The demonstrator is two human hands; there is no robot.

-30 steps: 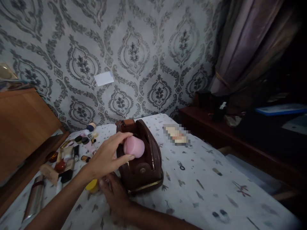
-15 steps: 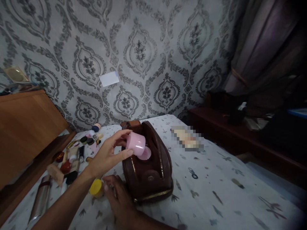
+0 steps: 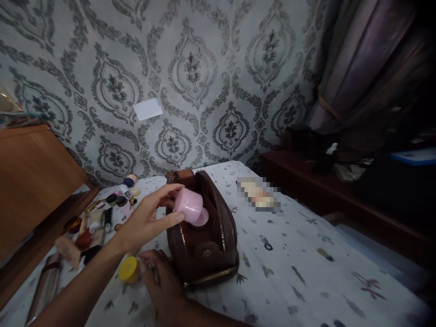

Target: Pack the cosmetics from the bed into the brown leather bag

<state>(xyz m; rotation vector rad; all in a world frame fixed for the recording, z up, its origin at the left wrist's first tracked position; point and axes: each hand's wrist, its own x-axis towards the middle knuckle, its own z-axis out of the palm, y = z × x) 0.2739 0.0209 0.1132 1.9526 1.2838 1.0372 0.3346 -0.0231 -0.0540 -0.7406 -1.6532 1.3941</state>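
Observation:
My left hand (image 3: 158,213) is closed around a pink jar (image 3: 189,205), held tilted over the open mouth of a brown zippered bag (image 3: 204,263). A small pink disc (image 3: 201,218) shows just below the jar; whether it is joined to it I cannot tell. Low at the bag's near left side, my right hand (image 3: 163,284) has curled fingers against a small container with a yellow lid (image 3: 129,269). Most of that container's body is hidden by the fingers. The bag stands on a patterned white bedsheet (image 3: 272,290), its zip drawn back.
Several cosmetics, among them a tube (image 3: 108,219) and a tall metallic bottle (image 3: 44,286), lie at left. A wooden headboard-like panel (image 3: 37,181) borders that side. A blurred-out flat item (image 3: 259,194) lies right of the bag, beyond it a dark red ledge (image 3: 306,181).
The whole view has shifted slightly, so things appear a little further left. Both hands keep their places relative to the bag, the pink jar and the yellow-lidded container.

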